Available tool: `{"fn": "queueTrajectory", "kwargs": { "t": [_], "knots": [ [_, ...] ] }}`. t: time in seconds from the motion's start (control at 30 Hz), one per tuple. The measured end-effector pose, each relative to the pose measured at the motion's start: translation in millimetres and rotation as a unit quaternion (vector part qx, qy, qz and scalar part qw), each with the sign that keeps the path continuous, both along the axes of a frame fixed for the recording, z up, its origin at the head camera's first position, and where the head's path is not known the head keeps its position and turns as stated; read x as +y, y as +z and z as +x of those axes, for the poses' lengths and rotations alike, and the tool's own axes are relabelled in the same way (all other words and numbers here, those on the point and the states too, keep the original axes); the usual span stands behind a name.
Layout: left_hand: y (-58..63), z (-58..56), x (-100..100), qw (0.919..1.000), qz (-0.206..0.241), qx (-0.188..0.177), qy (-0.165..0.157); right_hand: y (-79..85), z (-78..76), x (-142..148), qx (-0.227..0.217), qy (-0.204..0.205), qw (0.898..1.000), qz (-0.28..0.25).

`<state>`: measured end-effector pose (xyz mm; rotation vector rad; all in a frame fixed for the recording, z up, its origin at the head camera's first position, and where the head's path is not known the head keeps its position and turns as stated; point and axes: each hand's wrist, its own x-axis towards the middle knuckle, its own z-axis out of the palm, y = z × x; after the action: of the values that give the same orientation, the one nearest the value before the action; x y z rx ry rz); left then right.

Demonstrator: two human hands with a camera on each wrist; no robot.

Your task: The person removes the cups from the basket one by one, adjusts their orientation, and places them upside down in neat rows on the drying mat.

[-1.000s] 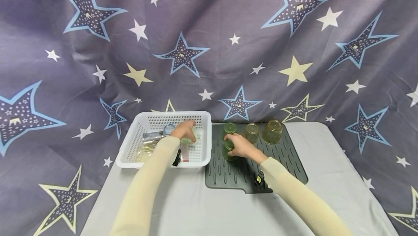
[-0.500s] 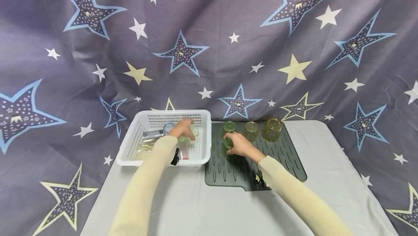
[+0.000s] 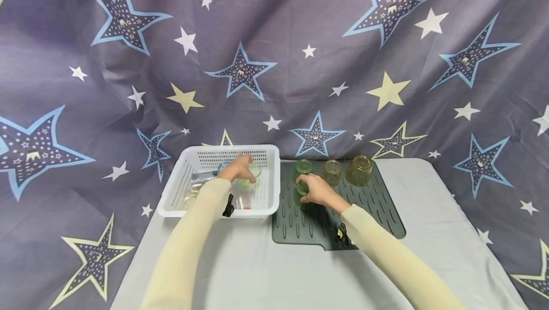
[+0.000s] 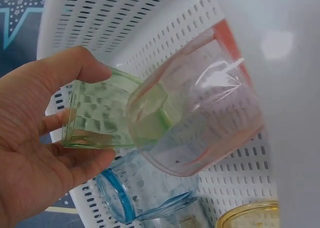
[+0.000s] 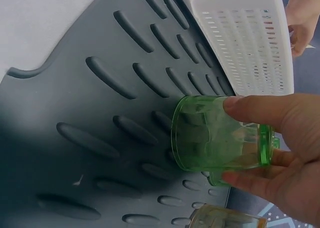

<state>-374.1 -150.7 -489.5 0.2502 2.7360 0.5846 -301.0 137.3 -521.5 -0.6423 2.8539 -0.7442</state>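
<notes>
Inside the white basket, my left hand (image 3: 238,169) grips a pale green glass (image 4: 97,110) by its end, thumb on one side and fingers on the other. The glass's far end overlaps a clear pinkish glass (image 4: 200,108) in the left wrist view; whether they touch I cannot tell. A blue-tinted glass (image 4: 145,183) lies below them. Over the dark drying mat, my right hand (image 3: 319,190) holds a green glass (image 5: 212,133) upside down near its base, its rim at the mat. Behind it stands another green glass (image 3: 303,165), partly hidden.
The white perforated basket (image 3: 274,195) stands left of the grey drying mat (image 3: 296,229), holding several more glasses. Two amber glasses, a smaller one (image 3: 331,172) and a larger one (image 3: 359,171), stand upside down at the mat's back. A star-patterned curtain (image 3: 274,100) hangs behind the table.
My left hand has shifted slightly left within the basket, and the green glass in it has moved a little. My right hand keeps its place on the other green glass. The head view has shifted slightly.
</notes>
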Motion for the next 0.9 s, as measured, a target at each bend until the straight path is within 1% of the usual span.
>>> {"fn": "queueTrajectory", "kwargs": {
  "t": [0.1,0.27,0.43,0.53,0.63,0.7,0.77,0.83,0.9],
  "knots": [
    [5.6,1.2,-0.4,0.9996,0.016,0.016,-0.014,-0.7,-0.4,0.4,-0.007,-0.002,1.0,-0.002],
    [16.0,4.6,0.1,0.998,0.042,0.039,-0.023,-1.0,-0.9,0.6,-0.013,-0.004,1.0,-0.006],
    [24.4,3.4,1.6,0.9943,0.062,0.079,-0.036,-1.5,-1.4,0.8,-0.012,-0.004,1.0,-0.009],
    [30.9,3.0,2.9,0.9903,0.098,0.09,-0.039,-1.0,-1.5,1.5,-0.01,-0.003,1.0,-0.011],
    [36.6,3.5,4.3,0.9857,0.137,0.092,-0.034,0.3,-0.6,1.7,-0.011,-0.004,1.0,-0.013],
    [39.3,4.3,4.7,0.981,0.172,0.087,-0.023,0.5,-0.1,1.3,-0.011,-0.005,1.0,-0.013],
    [42.0,5.9,4.9,0.9729,0.22,0.07,-0.01,0.4,0.2,1.0,-0.012,-0.006,1.0,-0.012],
    [43.3,7.2,4.6,0.9592,0.28,0.04,0.004,0.0,0.6,0.7,-0.013,-0.008,1.0,-0.008],
    [43.8,8.6,4.2,0.9431,0.332,0.01,0.02,0.0,1.7,0.4,-0.016,-0.011,1.0,-0.005]
  ]
}}
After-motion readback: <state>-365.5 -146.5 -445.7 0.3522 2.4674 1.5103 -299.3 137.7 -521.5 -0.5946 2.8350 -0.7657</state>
